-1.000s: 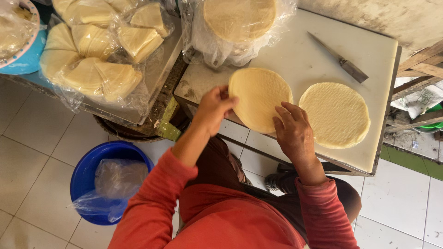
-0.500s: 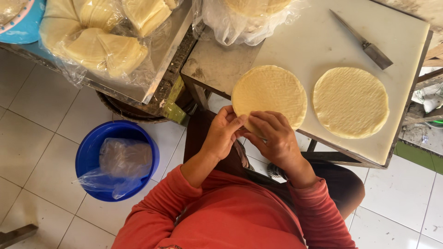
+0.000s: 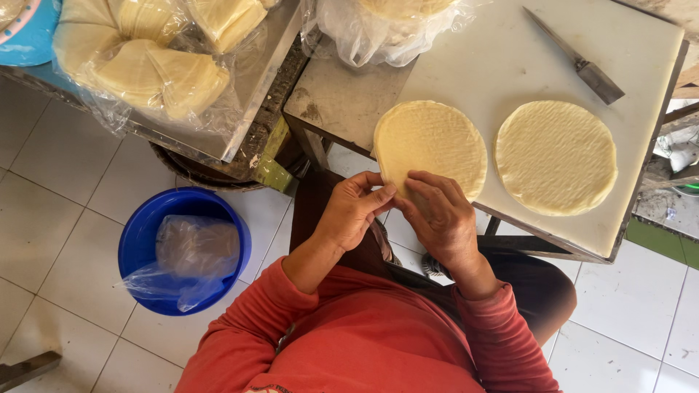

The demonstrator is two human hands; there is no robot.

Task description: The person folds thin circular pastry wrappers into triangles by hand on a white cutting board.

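On the white cutting board: two round pale dough wrappers, near one overhanging the front edge, other wrapper just beside it. Below, left hand and right hand, fingers curled, pinched that near wrapper's edge. Far corner: knife.

Small food-making workshop, white cutting board, knife, bagged stacks of wrappers, tiled floor

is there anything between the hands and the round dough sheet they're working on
Nothing visible. Both the left hand and right hand already touch the near edge of the round dough sheet, fingertips pinching it at the board's edge.
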